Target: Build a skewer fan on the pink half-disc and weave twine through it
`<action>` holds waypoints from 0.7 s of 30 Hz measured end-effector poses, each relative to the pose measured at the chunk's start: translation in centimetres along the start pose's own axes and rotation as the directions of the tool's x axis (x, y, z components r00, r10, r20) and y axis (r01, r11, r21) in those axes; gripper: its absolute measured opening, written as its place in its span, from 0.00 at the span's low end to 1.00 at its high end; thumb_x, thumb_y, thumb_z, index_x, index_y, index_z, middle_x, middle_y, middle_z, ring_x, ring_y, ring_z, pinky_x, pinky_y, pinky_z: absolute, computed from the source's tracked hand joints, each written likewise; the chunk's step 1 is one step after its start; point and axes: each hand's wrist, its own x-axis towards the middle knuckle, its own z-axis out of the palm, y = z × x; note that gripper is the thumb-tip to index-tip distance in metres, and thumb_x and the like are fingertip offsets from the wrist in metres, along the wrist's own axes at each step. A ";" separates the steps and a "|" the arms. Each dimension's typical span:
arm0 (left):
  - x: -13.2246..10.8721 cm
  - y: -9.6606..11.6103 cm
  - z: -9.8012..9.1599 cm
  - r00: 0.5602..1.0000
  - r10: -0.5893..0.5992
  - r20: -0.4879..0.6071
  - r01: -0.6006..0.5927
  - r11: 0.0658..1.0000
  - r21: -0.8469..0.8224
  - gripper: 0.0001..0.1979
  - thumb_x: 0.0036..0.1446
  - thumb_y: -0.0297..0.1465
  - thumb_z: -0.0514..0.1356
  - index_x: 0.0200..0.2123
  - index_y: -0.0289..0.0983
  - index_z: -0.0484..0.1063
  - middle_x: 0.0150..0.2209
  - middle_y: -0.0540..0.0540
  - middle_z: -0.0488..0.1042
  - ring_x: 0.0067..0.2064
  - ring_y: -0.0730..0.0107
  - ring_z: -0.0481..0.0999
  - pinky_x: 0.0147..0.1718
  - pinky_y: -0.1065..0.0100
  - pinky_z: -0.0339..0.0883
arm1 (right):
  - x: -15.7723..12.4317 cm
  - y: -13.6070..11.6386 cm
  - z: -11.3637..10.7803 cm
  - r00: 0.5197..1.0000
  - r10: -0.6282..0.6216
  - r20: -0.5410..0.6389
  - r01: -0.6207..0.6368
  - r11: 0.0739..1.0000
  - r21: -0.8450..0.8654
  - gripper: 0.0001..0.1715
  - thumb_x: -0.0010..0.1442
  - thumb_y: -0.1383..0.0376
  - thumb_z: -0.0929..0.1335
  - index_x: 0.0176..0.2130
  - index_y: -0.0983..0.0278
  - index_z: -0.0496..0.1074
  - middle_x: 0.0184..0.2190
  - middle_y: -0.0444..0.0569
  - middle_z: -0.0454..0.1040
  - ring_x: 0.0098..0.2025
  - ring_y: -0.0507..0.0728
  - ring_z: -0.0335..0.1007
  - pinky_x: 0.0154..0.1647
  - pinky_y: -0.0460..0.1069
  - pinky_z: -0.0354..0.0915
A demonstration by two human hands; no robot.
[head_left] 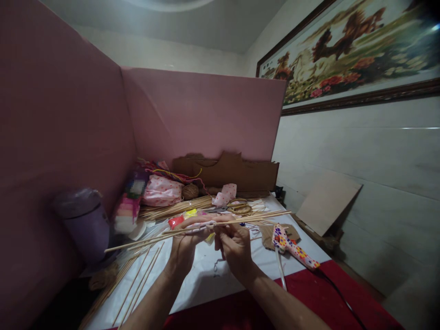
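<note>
Several thin wooden sticks (144, 241) lie crosswise through both hands, held above the white tabletop cover. My left hand (187, 233) is closed around them, its fingers bent over the far side. Close beside it, my right hand (233, 238) pinches the sticks near their middle. A pale strip of something shows between the hands, too small to name. Just beyond the fingers lie a red packet (176, 222) and a yellow packet (190, 213). Scissors with gold handles (240, 207) rest behind the sticks.
A flower-patterned glue gun (292, 247) lies at the right on cardboard (268, 236), its cord trailing over red cloth (275, 302). A twine ball (190, 191), a stick bundle (178, 207) and spotted fabric (163, 190) sit at the back. A purple bin (84, 224) stands left.
</note>
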 end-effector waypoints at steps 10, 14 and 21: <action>0.0 0.0 0.0 1.000 -0.004 -0.005 0.004 1.000 0.031 0.07 0.47 0.27 0.64 0.32 0.42 0.78 0.40 0.47 0.79 0.43 0.56 0.76 0.40 0.60 0.69 | 0.0 -0.1 0.0 1.000 -0.008 0.008 0.008 1.000 0.001 0.11 0.58 0.62 0.67 0.40 0.63 0.74 0.13 0.37 0.61 0.12 0.45 0.50 0.09 0.40 0.46; 0.0 -0.1 0.0 1.000 0.002 -0.012 -0.002 0.997 0.073 0.07 0.46 0.29 0.64 0.32 0.42 0.78 0.40 0.46 0.79 0.43 0.54 0.76 0.40 0.58 0.70 | 0.1 -0.2 0.0 1.000 -0.012 0.008 0.012 1.000 0.011 0.10 0.57 0.62 0.68 0.39 0.63 0.74 0.14 0.38 0.62 0.13 0.46 0.52 0.09 0.40 0.47; 0.0 0.1 0.1 1.000 -0.007 0.007 0.007 0.999 0.031 0.09 0.47 0.27 0.63 0.33 0.43 0.78 0.40 0.47 0.79 0.43 0.55 0.76 0.40 0.59 0.69 | 0.1 -0.4 0.1 1.000 -0.014 0.007 0.014 1.000 0.003 0.10 0.57 0.62 0.68 0.38 0.63 0.74 0.13 0.37 0.61 0.12 0.46 0.51 0.09 0.40 0.47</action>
